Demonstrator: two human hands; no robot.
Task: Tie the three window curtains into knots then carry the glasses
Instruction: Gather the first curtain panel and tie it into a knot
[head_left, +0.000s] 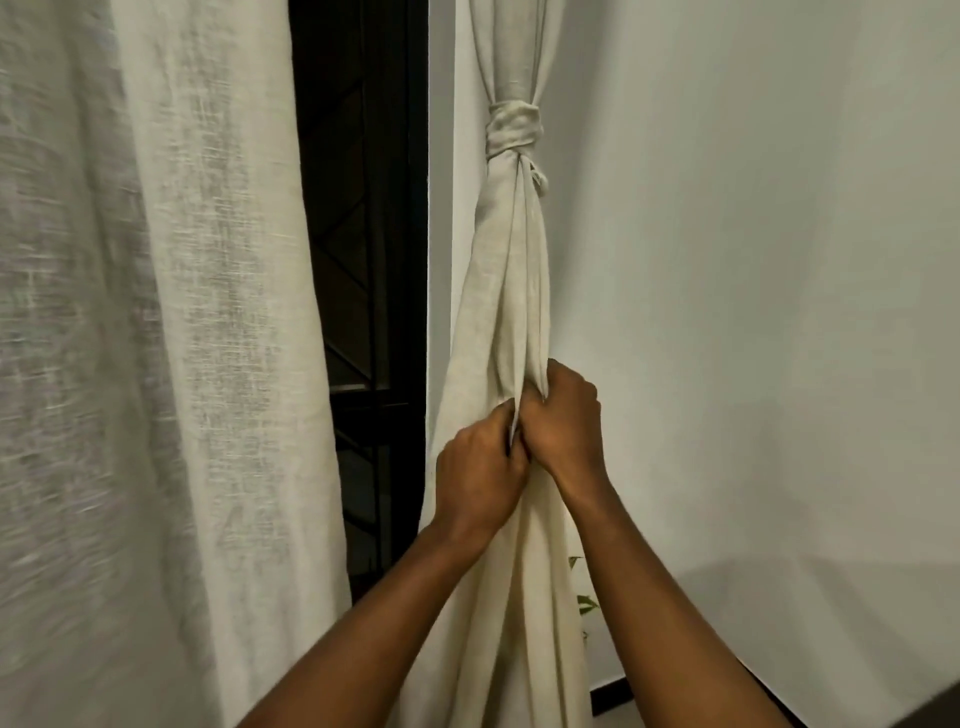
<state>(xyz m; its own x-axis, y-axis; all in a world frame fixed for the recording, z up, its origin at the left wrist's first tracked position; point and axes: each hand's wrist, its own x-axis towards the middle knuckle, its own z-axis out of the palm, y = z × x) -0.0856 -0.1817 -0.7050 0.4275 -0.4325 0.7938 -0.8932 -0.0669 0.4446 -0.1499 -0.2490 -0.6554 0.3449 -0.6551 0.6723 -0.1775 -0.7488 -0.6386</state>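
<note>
A cream curtain (506, 291) hangs right of the dark window, gathered into a tight knot (514, 132) high up. Below the knot its loose tail drops straight down. My left hand (478, 473) and my right hand (563, 421) sit side by side on that tail, each with fingers curled round a fold of the cloth. A second cream curtain (156, 338) hangs loose and untied on the left. No glasses are in view.
The dark window (369, 286) with a metal grille shows between the two curtains. A plain white wall (753, 260) fills the right side, with a dark skirting strip (613, 693) at its foot. A few green leaves (584, 603) peek out behind the curtain tail.
</note>
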